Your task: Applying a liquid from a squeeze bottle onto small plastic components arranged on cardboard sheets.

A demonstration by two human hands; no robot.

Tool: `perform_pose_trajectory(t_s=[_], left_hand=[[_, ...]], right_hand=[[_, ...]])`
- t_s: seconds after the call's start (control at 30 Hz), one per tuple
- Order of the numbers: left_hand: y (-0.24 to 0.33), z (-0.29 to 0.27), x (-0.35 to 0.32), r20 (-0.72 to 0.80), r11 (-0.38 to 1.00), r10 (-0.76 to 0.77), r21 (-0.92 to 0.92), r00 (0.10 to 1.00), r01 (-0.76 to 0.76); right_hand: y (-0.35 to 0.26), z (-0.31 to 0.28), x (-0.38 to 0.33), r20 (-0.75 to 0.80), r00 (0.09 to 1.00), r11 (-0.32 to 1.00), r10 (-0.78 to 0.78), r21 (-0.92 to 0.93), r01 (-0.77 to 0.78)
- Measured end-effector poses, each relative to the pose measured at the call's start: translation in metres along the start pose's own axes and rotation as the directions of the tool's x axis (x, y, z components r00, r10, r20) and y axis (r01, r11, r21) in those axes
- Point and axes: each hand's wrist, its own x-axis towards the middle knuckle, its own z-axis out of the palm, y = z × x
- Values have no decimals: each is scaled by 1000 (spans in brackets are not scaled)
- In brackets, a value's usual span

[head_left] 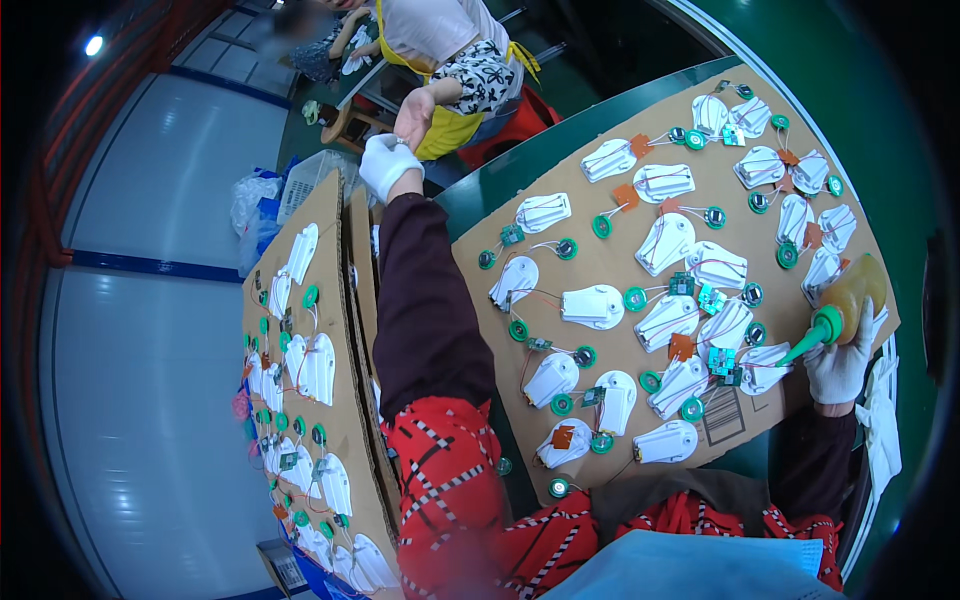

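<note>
On the far left, pale wall panels (150, 330) rise beside a cardboard sheet (330, 270). That sheet carries white teardrop-shaped housings (320, 370), with green round discs and thin wires among them. At its far end stands a clear plastic bin (303, 182), with a whitish plastic bag (255, 195) just left of it.

The person's two hands are well apart. The left hand (388, 168), in a white glove, is stretched out to the far side with its fingers curled. It meets the bare hand (414, 118) of a co-worker in a yellow apron (450, 137); whether anything is gripped between them cannot be told. A red stool (525, 125) is beneath the co-worker.

To the right of the outstretched arm, a larger cardboard sheet (605, 265) lies on a dark green table (475, 200). Spread over it are white housings (593, 307), wired to green round discs (634, 299), with small green circuit boards (711, 300) and orange squares (681, 347) among them.

At the right edge of this sheet, the gloved right hand (840, 368) is wrapped around an amber bottle (855, 292). The bottle is tilted, its green nozzle (812, 335) pointing left and down to a white housing near the sheet's right side; whether the tip touches it cannot be told. A white cloth (880, 430) hangs at the near right.
</note>
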Motion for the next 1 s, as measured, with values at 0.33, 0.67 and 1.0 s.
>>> perform_pose_trajectory(t_s=[0.33, 0.67, 1.0], left_hand=[[99, -49, -63, 174, 848, 154, -529, 973, -40], [119, -69, -83, 64, 888, 395, -285, 917, -362], [107, -59, -70, 144, 916, 373, -213, 916, -340]], right_hand=[[-18, 28, 7, 156, 944, 786, 292, 522, -330], [-24, 39, 4, 142, 940, 775, 311, 534, -338], [-19, 35, 6, 160, 943, 779, 290, 533, -330]])
